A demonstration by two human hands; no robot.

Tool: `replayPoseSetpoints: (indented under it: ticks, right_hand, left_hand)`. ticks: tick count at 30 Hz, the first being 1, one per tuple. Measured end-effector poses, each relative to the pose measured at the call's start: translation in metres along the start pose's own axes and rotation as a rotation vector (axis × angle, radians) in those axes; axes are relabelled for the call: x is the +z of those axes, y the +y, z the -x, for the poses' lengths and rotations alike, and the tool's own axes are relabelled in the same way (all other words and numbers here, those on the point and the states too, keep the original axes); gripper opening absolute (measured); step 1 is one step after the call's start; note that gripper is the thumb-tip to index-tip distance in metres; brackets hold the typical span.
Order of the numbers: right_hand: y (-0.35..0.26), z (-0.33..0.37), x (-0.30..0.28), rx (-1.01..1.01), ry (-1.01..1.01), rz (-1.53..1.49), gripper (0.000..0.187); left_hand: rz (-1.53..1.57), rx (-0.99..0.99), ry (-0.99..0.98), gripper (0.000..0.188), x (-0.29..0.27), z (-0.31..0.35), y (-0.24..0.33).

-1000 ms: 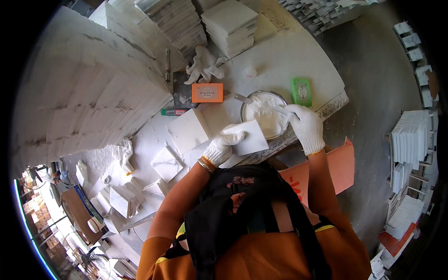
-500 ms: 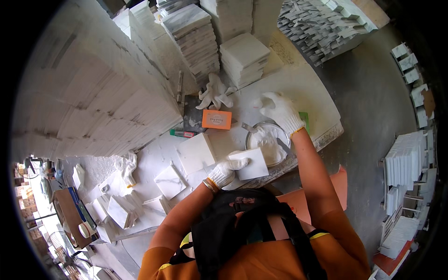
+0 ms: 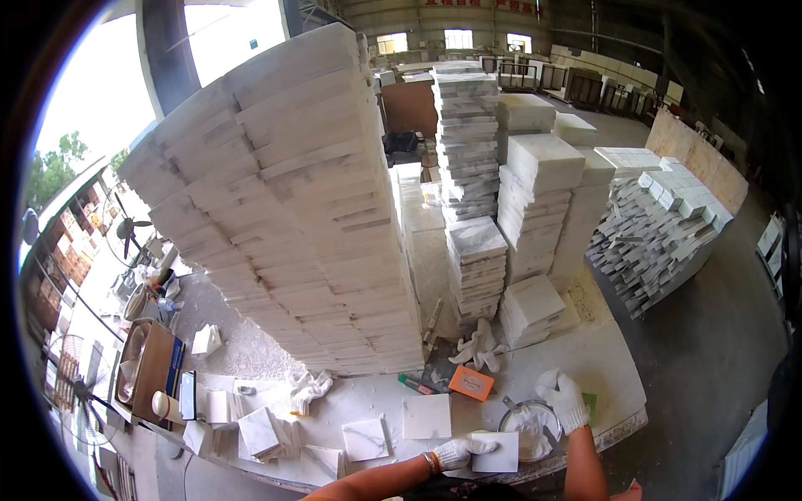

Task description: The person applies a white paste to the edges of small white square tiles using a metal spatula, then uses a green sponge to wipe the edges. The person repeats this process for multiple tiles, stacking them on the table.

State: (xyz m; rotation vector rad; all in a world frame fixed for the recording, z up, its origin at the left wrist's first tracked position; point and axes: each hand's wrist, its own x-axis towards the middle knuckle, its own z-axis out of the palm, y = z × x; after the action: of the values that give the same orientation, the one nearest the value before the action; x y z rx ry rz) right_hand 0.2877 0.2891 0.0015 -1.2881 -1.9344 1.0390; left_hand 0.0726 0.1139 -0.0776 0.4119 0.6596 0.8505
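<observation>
My left hand (image 3: 454,453), in a white knit glove, grips a square white tile (image 3: 498,452) by its left side, thumb on top. The tile lies beside a round metal bowl (image 3: 539,458) of white paste (image 3: 525,424). One putty knife (image 3: 510,403) rests at the bowl's upper left and another (image 3: 551,435) at its right. My right hand (image 3: 561,398), also gloved, is over the table just beyond the bowl's upper right. Its fingers are curled together, and what they hold, if anything, is hidden. A green flat piece (image 3: 590,405) shows beside that wrist.
Left of the held tile lie a white tile (image 3: 427,417), a grey-veined tile (image 3: 365,439) and several leaning tiles (image 3: 261,432). Beyond are an orange box (image 3: 471,383), a green box (image 3: 415,384) and spare gloves (image 3: 479,346). Tall tile stacks (image 3: 292,200) block the far side.
The view has tilted up, so the table sits lower and more of the hall shows. My left hand keeps hold of the tile; my right hand stays near the bowl, its fingers drawn in more.
</observation>
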Motion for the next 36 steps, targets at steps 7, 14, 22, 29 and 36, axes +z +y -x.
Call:
replayPoseSetpoints:
  ticks: [7, 14, 22, 29, 36]
  right_hand:
    - [-0.036, 0.082, -0.026, 0.093, 0.028, -0.147, 0.038]
    - [-0.047, 0.119, -0.037, 0.168, -0.025, -0.153, 0.039]
    - [-0.033, 0.131, -0.032, 0.019, -0.053, 0.132, 0.033]
    - [-0.044, 0.132, -0.028, 0.022, -0.096, 0.11, 0.03]
    - [-0.036, 0.131, -0.026, -0.056, -0.096, 0.2, 0.026]
  left_hand:
    - [0.026, -0.003, -0.041, 0.058, -0.002, -0.002, -0.004]
    - [0.015, 0.031, 0.052, 0.053, 0.008, 0.002, 0.002]
    - [0.049, 0.066, 0.074, 0.054, 0.01, -0.001, 0.002]
    - [0.068, 0.061, 0.072, 0.052, 0.007, 0.0, 0.0]
    - [0.065, 0.036, 0.044, 0.052, 0.002, -0.005, -0.002]
